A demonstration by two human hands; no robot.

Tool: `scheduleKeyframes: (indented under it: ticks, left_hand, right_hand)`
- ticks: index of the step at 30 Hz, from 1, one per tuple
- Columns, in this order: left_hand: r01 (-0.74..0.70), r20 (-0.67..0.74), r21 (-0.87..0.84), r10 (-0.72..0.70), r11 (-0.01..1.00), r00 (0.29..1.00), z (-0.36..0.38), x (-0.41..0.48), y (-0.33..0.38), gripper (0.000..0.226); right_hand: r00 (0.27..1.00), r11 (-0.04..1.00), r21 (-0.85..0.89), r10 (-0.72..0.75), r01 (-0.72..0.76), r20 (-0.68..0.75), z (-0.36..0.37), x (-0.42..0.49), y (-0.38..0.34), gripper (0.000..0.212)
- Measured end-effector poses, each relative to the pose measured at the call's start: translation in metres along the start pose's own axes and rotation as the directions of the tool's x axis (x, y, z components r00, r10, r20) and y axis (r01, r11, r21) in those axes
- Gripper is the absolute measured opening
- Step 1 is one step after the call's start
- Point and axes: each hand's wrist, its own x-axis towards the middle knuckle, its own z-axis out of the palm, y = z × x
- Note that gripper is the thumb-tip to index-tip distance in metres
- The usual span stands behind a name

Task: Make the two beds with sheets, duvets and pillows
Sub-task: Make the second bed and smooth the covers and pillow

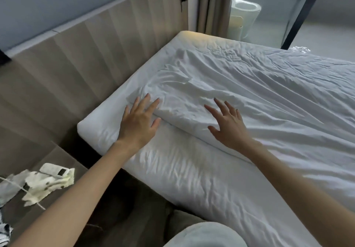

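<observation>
Smoothing stage, by the look of it. The bed (92,129) fills most of the view, and its mattress is already wrapped in a white fitted sheet (182,185) that looks snug along the near side, just lightly rippled. On top lies the white duvet (278,102), spread over the far part of the bed and pretty creased. Its folded edge runs diagonally across, so a strip of sheet shows on the near side. No pillows in sight and the second bed isn't in view, so I'd guess there's plenty left to do.

Behind the bed there's a wood-panelled wall (86,54). Down at the left, a low bench (57,150) carries a spotted cloth (48,185) and a small white gadget (54,170).

Both hands are flat and spread wide, holding nothing. The left hand (139,121) sits across the duvet's folded edge near the bed corner. The right hand (228,126) lies on the duvet just past that edge, fingers fanned, with a ring (236,109) on one finger.

Handling-wise, the duvet looks soft, puffy and floppy, probably light for its bulk, and it should slide easily over the sheet. Flat palms mostly just chase wrinkles around. I'd pinch the folded edge itself, hands well apart, and tug or flick it. Pull gently though, or the sheet underneath may ruck up too.
</observation>
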Motion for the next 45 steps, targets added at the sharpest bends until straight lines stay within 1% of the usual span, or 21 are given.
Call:
scheduleKeyframes:
  ticks: [7,12,15,18,20,23,25,26,28,29,31,32,33,34,35,36,38,39,41,43,45]
  left_hand:
    - [0.067,0.058,-0.090,-0.062,0.994,0.996,0.011,0.129,-0.073,0.058]
    - [0.072,0.100,-0.115,-0.060,0.991,0.993,0.038,0.227,-0.112,0.055]
    - [0.108,0.174,-0.125,-0.086,0.986,0.981,0.065,0.286,-0.137,0.056]
    - [0.157,0.284,-0.136,-0.114,0.978,0.952,0.101,0.340,-0.165,0.056]
    - [0.202,0.360,-0.140,-0.140,0.969,0.922,0.126,0.370,-0.185,0.057]
    - [0.280,0.446,-0.149,-0.189,0.948,0.875,0.169,0.411,-0.216,0.059]
    - [0.382,0.521,-0.209,-0.228,0.900,0.823,0.200,0.434,-0.231,0.062]
    - [0.448,0.554,-0.255,-0.251,0.857,0.794,0.217,0.442,-0.237,0.065]
    - [0.570,0.604,-0.315,-0.303,0.759,0.737,0.247,0.454,-0.244,0.078]
    - [0.598,0.619,-0.317,-0.317,0.736,0.718,0.263,0.457,-0.247,0.092]
    - [0.599,0.630,-0.274,-0.330,0.752,0.703,0.292,0.464,-0.253,0.119]
    - [0.589,0.619,-0.249,-0.341,0.769,0.707,0.303,0.467,-0.255,0.123]
    - [0.583,0.593,-0.225,-0.365,0.781,0.718,0.312,0.469,-0.255,0.120]
    - [0.575,0.550,-0.196,-0.396,0.795,0.735,0.320,0.472,-0.255,0.112]
    - [0.556,0.496,-0.175,-0.415,0.813,0.763,0.326,0.475,-0.254,0.099]
    - [0.535,0.459,-0.168,-0.415,0.828,0.785,0.329,0.477,-0.252,0.084]
    - [0.501,0.448,-0.215,-0.372,0.838,0.813,0.331,0.482,-0.248,0.058]
    - [0.477,0.440,-0.243,-0.343,0.844,0.830,0.328,0.482,-0.247,0.052]
    - [0.415,0.380,-0.290,-0.295,0.862,0.877,0.311,0.481,-0.251,0.050]
    - [0.333,0.288,-0.308,-0.247,0.891,0.925,0.281,0.478,-0.262,0.050]
    - [0.264,0.236,-0.326,-0.193,0.908,0.953,0.251,0.468,-0.279,0.047]
  right_hand:
    - [0.992,0.994,0.029,0.101,-0.103,0.070,0.006,0.135,0.005,0.065]
    - [0.972,0.978,0.019,0.202,-0.206,0.118,0.027,0.210,0.019,0.065]
    - [0.953,0.961,0.024,0.269,-0.275,0.142,0.049,0.252,0.028,0.066]
    - [0.926,0.938,0.000,0.344,-0.348,0.155,0.076,0.294,0.036,0.066]
    - [0.894,0.906,0.030,0.411,-0.422,0.178,0.098,0.322,0.038,0.067]
    - [0.839,0.860,0.069,0.472,-0.506,0.270,0.140,0.359,0.037,0.073]
    - [0.791,0.842,0.033,0.492,-0.538,0.363,0.175,0.375,0.034,0.079]
    - [0.765,0.838,0.004,0.497,-0.546,0.411,0.193,0.380,0.033,0.083]
    - [0.700,0.819,-0.033,0.509,-0.572,0.501,0.228,0.386,0.033,0.096]
    - [0.668,0.811,-0.046,0.511,-0.583,0.540,0.243,0.387,0.034,0.103]
    - [0.612,0.796,-0.098,0.531,-0.597,0.587,0.273,0.390,0.036,0.115]
    - [0.590,0.788,-0.137,0.551,-0.600,0.589,0.283,0.392,0.035,0.119]
    - [0.587,0.786,-0.181,0.573,-0.591,0.572,0.292,0.393,0.033,0.120]
    - [0.608,0.793,-0.228,0.587,-0.565,0.534,0.299,0.392,0.029,0.116]
    - [0.657,0.809,-0.260,0.583,-0.528,0.479,0.308,0.392,0.026,0.106]
    - [0.695,0.819,-0.295,0.574,-0.492,0.434,0.316,0.389,0.024,0.087]
    - [0.768,0.837,-0.300,0.543,-0.458,0.339,0.323,0.383,0.025,0.045]
    - [0.780,0.856,-0.238,0.516,-0.458,0.354,0.323,0.383,0.028,0.031]
    - [0.790,0.861,-0.091,0.498,-0.501,0.357,0.308,0.390,0.033,0.008]
    - [0.777,0.838,0.051,0.478,-0.543,0.409,0.282,0.395,0.038,0.011]
    - [0.793,0.827,0.170,0.423,-0.535,0.438,0.249,0.395,0.036,0.011]
